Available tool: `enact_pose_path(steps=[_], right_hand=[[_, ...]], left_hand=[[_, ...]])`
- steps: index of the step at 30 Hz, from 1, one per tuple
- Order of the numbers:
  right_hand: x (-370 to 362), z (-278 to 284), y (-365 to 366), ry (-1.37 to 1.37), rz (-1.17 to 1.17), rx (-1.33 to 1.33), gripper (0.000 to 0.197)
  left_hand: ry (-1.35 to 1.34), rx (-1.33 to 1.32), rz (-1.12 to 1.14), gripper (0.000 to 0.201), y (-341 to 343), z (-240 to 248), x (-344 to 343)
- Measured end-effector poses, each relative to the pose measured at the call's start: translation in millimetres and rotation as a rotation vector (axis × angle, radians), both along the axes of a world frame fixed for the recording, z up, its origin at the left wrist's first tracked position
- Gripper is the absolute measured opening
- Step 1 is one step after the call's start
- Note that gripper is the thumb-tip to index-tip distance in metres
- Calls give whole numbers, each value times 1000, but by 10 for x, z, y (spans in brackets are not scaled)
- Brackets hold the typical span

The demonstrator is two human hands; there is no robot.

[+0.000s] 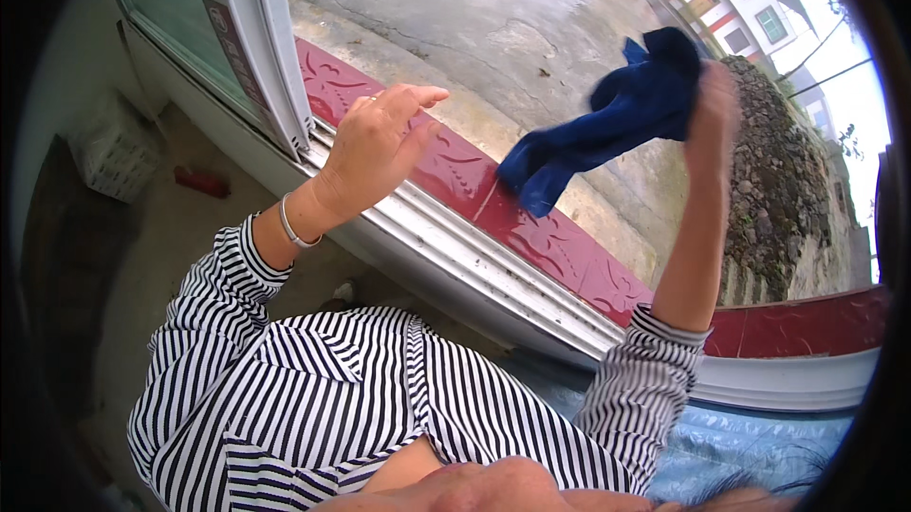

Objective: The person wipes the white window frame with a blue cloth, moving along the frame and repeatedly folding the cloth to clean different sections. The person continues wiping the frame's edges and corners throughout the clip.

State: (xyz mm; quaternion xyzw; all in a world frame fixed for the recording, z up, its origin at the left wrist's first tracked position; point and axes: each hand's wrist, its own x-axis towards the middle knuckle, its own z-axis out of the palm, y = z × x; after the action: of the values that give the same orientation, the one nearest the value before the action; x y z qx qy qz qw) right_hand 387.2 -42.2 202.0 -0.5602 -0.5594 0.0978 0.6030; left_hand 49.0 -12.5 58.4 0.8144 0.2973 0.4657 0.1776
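one cloth (631, 118): dark blue, bunched, held up by the right hand (716, 109); its lower end hangs loose over the red sill (451, 168), though whether it touches there cannot be told.
right hand: blurred, seemingly closed on the cloth's upper end, fingertips hidden; a grip at one end probably leaves the rest free to swing.
left hand (380, 137): half open, fingers bent, thumb apart, nothing in it; raised over the sill, perhaps for balance or to stay out of the cloth's way.
sash (270, 47): stands at the left of the white track (493, 260), leaving a gap wide enough for both arms.
yard (531, 37): grey, outside the sill; the right arm reaches toward it, likely to keep the cloth away from the body.
sleeves (261, 265): striped, ending short of the wrists, which probably keeps the cuffs clear.
bracelet (292, 220): silver, round the left wrist.
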Motion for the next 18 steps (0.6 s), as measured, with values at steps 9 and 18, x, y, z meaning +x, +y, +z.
enact_pose_path(steps=[9, 18], right_hand=[[-260, -383, 97, -271, 144, -583, 23], [-953, -806, -275, -810, 663, -543, 37]], left_hand=[[-44, 29, -247, 64, 349, 189, 359], [43, -356, -391, 21, 76, 281, -42]])
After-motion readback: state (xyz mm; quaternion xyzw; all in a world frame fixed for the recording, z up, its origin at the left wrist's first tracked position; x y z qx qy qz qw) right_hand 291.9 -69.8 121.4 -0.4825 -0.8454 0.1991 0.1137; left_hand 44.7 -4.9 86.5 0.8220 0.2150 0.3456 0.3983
